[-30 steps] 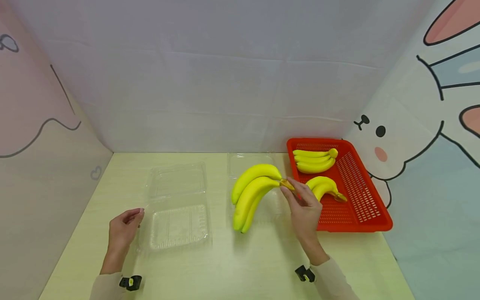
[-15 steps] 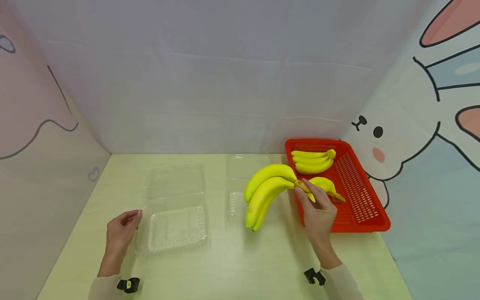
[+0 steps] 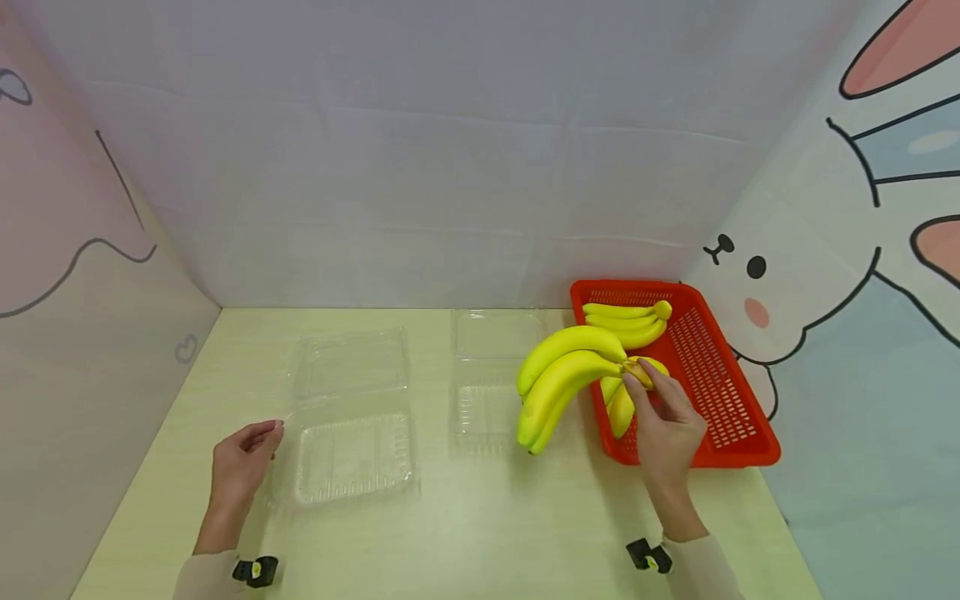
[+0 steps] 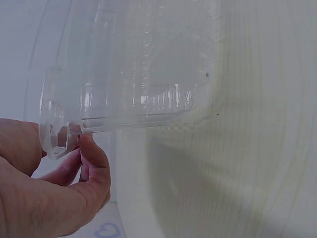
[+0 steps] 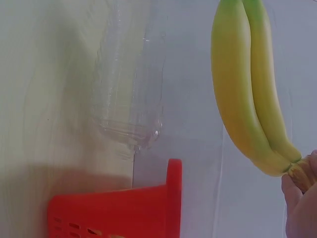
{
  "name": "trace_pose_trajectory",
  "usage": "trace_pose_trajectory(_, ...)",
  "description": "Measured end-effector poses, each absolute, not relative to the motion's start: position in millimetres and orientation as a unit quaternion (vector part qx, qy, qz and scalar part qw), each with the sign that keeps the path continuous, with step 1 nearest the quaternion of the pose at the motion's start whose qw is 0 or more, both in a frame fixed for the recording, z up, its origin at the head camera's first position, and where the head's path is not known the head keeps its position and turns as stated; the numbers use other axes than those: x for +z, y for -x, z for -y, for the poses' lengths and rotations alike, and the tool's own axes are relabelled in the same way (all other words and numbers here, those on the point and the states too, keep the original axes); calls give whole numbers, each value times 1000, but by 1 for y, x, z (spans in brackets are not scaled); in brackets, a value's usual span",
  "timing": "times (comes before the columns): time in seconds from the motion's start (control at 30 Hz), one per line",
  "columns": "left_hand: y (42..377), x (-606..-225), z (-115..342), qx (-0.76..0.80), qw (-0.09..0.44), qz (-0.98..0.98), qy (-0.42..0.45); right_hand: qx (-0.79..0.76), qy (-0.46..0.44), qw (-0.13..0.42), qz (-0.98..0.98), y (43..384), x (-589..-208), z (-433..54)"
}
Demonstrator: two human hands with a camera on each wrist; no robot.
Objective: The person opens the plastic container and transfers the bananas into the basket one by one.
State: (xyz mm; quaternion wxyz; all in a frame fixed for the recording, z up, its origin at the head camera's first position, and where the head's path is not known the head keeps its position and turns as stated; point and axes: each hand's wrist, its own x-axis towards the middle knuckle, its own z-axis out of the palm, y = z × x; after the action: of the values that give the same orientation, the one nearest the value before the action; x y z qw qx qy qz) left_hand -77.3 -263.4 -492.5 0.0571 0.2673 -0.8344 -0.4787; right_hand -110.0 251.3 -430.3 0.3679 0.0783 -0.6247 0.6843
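Note:
My right hand [image 3: 667,429] pinches a bunch of yellow bananas [image 3: 570,375] by its brown stem. The bunch hangs above the table, overlapping the basket's left side in the head view. In the right wrist view, two long bananas [image 5: 233,84] of it stretch away from the fingers. At the left, my left hand [image 3: 240,462] pinches the edge of an unfolded clear plastic clamshell box [image 3: 356,458]. From the left wrist, thumb and finger show right at the box's rim [image 4: 81,130].
A red plastic basket [image 3: 727,375] at the right back holds one banana bunch [image 3: 622,321] at its far end and another [image 3: 621,408] partly hidden by my right hand. A second unfolded clear box [image 3: 487,408] lies mid-table. Printed cloth walls [image 3: 450,167] close in the back and sides.
My right hand has carried the banana bunch rightward, from over the second clear box toward the red basket. The left hand has stayed at its box.

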Motion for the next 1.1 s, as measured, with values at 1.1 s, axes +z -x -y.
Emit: trace_pose_trajectory(1.1,77,-494,264,-476,50,834,-273,653,84,395,641,98,-446,-323)
